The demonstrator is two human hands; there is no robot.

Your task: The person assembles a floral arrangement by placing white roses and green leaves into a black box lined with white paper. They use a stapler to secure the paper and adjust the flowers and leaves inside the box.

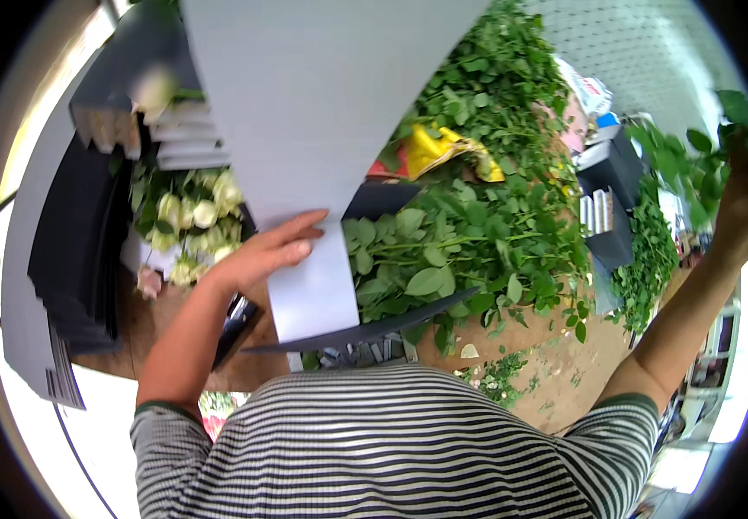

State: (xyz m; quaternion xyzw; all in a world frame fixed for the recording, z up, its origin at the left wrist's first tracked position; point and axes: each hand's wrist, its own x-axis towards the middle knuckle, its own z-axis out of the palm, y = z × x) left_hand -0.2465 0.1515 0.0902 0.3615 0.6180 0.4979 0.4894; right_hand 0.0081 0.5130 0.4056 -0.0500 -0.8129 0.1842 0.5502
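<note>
My left hand (274, 251) lies with its fingers stretched over a large pale grey sheet (304, 95). Its fingertips press near a crease, below which a white strip (311, 294) runs toward me. A dark curved edge (365, 330) lies under that strip. Far out to the right, my right hand (744, 160) is raised near the picture's rim, closed round leafy green stems (694, 164); its fingers are partly lost in shadow and leaves. Cream roses (196, 212) sit beside my left forearm. A broad heap of leafy stems (469, 242) covers the table right of the sheet.
Stacked black sheets (75, 251) stand at the left edge. A yellow wrapper (443, 151) lies among the leaves. Dark boxes (607, 216) stand right of the heap. Leaf scraps dot the brown tabletop (555, 372). A black tool-like object (235, 324) lies by my left forearm.
</note>
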